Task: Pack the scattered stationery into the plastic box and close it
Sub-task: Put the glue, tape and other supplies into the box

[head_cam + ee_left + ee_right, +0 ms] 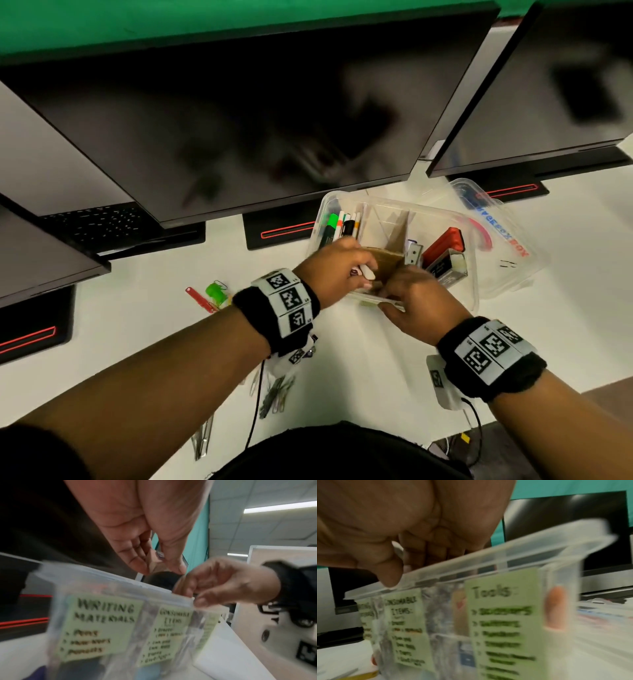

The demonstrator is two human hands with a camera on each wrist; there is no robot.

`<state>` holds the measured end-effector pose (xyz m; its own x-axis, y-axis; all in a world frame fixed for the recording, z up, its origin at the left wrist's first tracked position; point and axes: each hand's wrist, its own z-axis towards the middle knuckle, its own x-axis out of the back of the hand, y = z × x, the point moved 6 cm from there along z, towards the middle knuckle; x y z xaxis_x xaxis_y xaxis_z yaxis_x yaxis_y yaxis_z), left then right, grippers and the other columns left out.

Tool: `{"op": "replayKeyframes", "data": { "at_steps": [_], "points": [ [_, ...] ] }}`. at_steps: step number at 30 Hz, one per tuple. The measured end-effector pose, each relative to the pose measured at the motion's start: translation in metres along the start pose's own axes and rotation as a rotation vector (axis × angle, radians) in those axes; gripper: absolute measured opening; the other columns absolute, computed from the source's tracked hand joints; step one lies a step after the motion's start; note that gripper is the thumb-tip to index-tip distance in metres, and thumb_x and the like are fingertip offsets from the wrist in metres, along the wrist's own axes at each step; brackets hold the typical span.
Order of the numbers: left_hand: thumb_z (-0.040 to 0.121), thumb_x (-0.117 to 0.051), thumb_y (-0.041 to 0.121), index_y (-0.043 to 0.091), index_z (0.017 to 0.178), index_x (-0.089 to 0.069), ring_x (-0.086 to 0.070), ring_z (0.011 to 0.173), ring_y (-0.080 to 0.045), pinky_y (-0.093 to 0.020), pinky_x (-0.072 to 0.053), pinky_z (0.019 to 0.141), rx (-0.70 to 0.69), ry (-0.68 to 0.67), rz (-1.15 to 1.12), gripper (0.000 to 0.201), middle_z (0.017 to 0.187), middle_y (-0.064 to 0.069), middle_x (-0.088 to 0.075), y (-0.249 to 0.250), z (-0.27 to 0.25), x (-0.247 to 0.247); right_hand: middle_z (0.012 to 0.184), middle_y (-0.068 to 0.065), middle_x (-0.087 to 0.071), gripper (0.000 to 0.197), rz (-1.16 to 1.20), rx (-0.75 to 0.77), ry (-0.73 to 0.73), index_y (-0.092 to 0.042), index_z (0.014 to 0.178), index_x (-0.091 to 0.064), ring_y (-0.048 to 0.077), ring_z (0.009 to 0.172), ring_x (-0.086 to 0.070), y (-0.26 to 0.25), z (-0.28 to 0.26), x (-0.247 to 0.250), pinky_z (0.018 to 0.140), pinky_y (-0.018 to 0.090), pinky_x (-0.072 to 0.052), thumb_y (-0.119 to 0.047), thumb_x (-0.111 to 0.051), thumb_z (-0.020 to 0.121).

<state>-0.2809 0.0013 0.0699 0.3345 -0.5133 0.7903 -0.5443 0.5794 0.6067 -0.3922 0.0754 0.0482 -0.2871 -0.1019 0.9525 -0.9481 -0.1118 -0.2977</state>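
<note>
The clear plastic box (475,270) stands open on the white desk, split by cardboard dividers. Markers (337,224) fill its left section and a red stapler (443,241) lies in its right one. My left hand (337,270) hovers over the near middle section and pinches a small white item (368,273); the left wrist view shows this hand (159,566) above the box (102,577). My right hand (418,301) grips the box's near rim, fingers inside and thumb on the edge. The right wrist view shows the right hand (412,558) on the rim (488,559).
The clear lid (507,240) lies right of the box. Left of it on the desk are a red tool (200,299), a green item (215,291) and paper clips. More metal pieces (274,394) lie under my left wrist. Monitor stands (277,233) sit just behind.
</note>
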Motion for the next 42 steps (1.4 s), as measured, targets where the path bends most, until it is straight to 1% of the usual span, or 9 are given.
{"op": "replayKeyframes", "data": {
  "at_steps": [8,11,15,18,22,26,29,34,42],
  "points": [
    [0.090,-0.050,0.006,0.021,0.130,-0.054,-0.049,0.119,-0.017,-0.027,-0.036,0.106,-0.039,-0.107,0.107,0.043,0.130,-0.002,-0.050,0.008,0.023,-0.035,0.098,-0.002,-0.071,0.022,0.115,-0.120,0.103,-0.024,0.102,-0.069,0.024,0.090,-0.067,0.033,-0.039,-0.006,0.075,0.028,-0.051,-0.023,-0.063,0.081],
    [0.089,-0.050,0.003,0.018,0.121,-0.062,-0.052,0.116,-0.018,-0.019,-0.034,0.100,-0.009,0.138,0.050,0.037,0.125,-0.003,-0.057,-0.005,0.019,0.002,0.099,-0.006,-0.072,0.021,0.131,-0.144,0.089,-0.028,0.103,-0.068,0.021,0.090,-0.067,0.035,-0.037,-0.008,0.073,0.027,-0.050,-0.027,-0.062,0.083],
    [0.088,-0.049,0.003,0.016,0.110,-0.066,-0.058,0.102,-0.020,-0.023,-0.042,0.090,0.293,0.441,0.036,0.030,0.114,-0.006,-0.060,-0.082,0.001,0.055,0.095,-0.006,-0.072,0.016,0.122,-0.169,0.087,-0.028,0.099,-0.068,0.022,0.088,-0.066,0.037,-0.036,-0.007,0.069,0.027,-0.047,-0.033,-0.063,0.085],
    [0.088,-0.049,0.004,0.015,0.111,-0.066,-0.059,0.106,-0.027,-0.027,-0.042,0.093,0.469,0.220,0.193,0.031,0.118,-0.011,-0.061,-0.140,-0.011,0.044,0.094,-0.009,-0.071,0.017,0.136,-0.208,0.051,-0.030,0.099,-0.065,0.018,0.089,-0.064,0.038,-0.031,-0.006,0.069,0.026,-0.045,-0.040,-0.061,0.085],
    [0.088,-0.060,0.018,0.021,0.120,-0.061,-0.056,0.110,-0.025,-0.030,-0.042,0.094,0.438,-0.156,0.296,0.033,0.122,-0.009,-0.058,-0.154,-0.015,-0.006,0.088,-0.013,-0.068,0.014,0.196,-0.285,0.005,-0.031,0.093,-0.065,0.014,0.087,-0.062,0.040,-0.025,-0.005,0.072,0.025,-0.046,-0.040,-0.063,0.084],
    [0.080,-0.068,0.036,0.021,0.114,-0.063,-0.061,0.102,-0.025,-0.031,-0.049,0.091,0.419,-0.144,0.175,0.038,0.113,-0.007,-0.063,-0.143,0.004,-0.037,0.083,-0.015,-0.062,0.011,0.237,-0.360,-0.020,-0.030,0.090,-0.065,0.011,0.083,-0.058,0.042,-0.026,-0.004,0.072,0.024,-0.044,-0.038,-0.066,0.082],
    [0.073,-0.076,0.030,0.020,0.107,-0.062,-0.064,0.090,-0.021,-0.031,-0.053,0.081,0.494,-0.111,0.005,0.038,0.103,-0.003,-0.067,-0.144,0.010,-0.056,0.084,-0.016,-0.063,0.009,0.253,-0.385,-0.028,-0.033,0.088,-0.064,0.009,0.081,-0.056,0.044,-0.026,-0.005,0.071,0.021,-0.039,-0.038,-0.066,0.082],
    [0.062,-0.081,0.037,0.021,0.112,-0.057,-0.063,0.089,-0.021,-0.040,-0.056,0.084,0.535,-0.004,-0.034,0.058,0.105,-0.004,-0.062,-0.159,0.014,-0.070,0.089,-0.013,-0.068,0.008,0.275,-0.407,-0.036,-0.032,0.087,-0.064,0.011,0.086,-0.061,0.042,-0.026,-0.006,0.075,0.026,-0.048,-0.038,-0.067,0.082],
    [0.085,-0.060,0.022,0.019,0.102,-0.060,-0.062,0.085,-0.019,-0.032,-0.051,0.080,0.525,-0.065,-0.035,0.018,0.098,-0.005,-0.068,-0.163,0.006,-0.067,0.088,-0.016,-0.066,0.011,0.277,-0.396,-0.029,-0.031,0.090,-0.064,0.009,0.085,-0.060,0.042,-0.026,-0.005,0.075,0.024,-0.047,-0.039,-0.066,0.082]
  ]
}}
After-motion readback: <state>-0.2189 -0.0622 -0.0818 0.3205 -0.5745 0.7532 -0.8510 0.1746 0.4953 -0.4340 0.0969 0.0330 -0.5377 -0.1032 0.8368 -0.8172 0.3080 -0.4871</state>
